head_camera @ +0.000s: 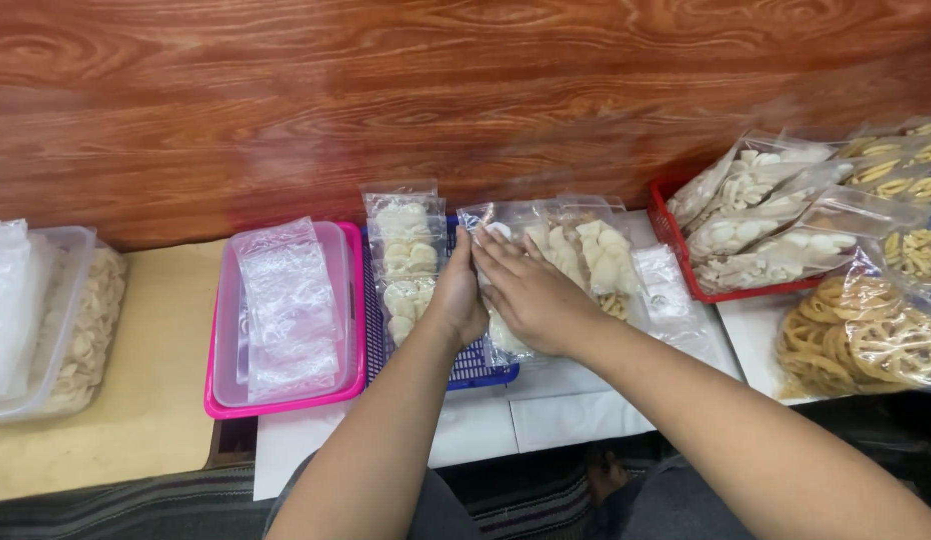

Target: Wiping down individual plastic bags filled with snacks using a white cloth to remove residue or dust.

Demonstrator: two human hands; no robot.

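Down near the lap, two bare forearms reaching forward and meeting over the low blue plastic mesh basket (478, 368). Left hand (460, 292) set edge-on, fingers curled around the near side of a small clear plastic packet of pale round crackers (506, 330), gripping it. Right hand (531, 290) laid flat over that same packet, fingers stretched out together and pressing down on it, tips almost touching the left thumb. Packet itself mostly hidden under both palms, only its lower end and top corner showing, resting over the basket's right half.

Just left of the left-hand fingers, a second clear packet of white round crackers (407, 262), lying lengthwise in the basket. Just beyond and to the right of the right-hand fingertips, a loose fan of more clear cracker packets (596, 255), overlapping one another.

Further left of the fingers, a pink plastic tray (358, 300) holding a clear lidded tub with empty clear bags (286, 300) on top. Well off to the left, a clear plastic container of pale crackers (91, 320).

Well off to the right, a red plastic basket (676, 245) heaped with filled packets, and a large clear bag of yellow ring-shaped crackers (861, 335) beside it. Behind everything, a dark wood-grain wall (466, 90).
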